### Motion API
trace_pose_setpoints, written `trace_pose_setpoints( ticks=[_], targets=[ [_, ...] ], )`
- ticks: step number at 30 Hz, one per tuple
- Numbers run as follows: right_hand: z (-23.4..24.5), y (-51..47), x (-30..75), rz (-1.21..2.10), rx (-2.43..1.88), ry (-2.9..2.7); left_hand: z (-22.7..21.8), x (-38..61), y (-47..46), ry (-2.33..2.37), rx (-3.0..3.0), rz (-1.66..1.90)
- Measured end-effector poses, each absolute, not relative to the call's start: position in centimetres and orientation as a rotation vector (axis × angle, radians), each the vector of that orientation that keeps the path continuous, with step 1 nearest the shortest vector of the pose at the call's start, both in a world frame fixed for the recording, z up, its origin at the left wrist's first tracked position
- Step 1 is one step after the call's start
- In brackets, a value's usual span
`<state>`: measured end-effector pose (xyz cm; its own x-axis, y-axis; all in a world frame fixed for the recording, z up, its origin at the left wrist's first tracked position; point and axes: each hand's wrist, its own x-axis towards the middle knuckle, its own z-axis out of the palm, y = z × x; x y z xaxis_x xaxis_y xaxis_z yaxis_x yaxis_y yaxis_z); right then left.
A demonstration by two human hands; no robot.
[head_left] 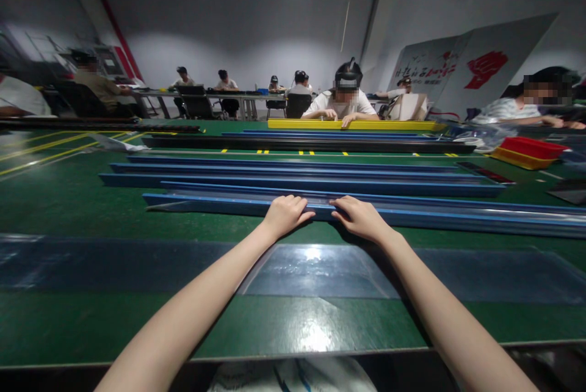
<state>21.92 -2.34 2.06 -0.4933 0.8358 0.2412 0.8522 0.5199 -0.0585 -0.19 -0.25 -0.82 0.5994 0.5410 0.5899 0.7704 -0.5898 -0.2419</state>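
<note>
Spare long blue grooved strips beyond left hand and right hand; flat clear plastic sheet on near side. Both grip nearest blue grooved strip, crosswise beneath them.

The one head view looks from above the near edge of the table, facing forward and down across it. The left hand and right hand show fairly near, over the table; beyond its far side, the back wall closes the view.
</note>
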Motion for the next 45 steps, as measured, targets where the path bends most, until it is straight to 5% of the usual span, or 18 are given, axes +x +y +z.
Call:
trace_pose_setpoints(
  ticks=[45],
  targets=[
    [1.99, -2.17, 21.82, -0.037, -1.430, -2.499, -0.82, -0.22, -0.06, -1.027, -2.356, -0.673]
  ],
)
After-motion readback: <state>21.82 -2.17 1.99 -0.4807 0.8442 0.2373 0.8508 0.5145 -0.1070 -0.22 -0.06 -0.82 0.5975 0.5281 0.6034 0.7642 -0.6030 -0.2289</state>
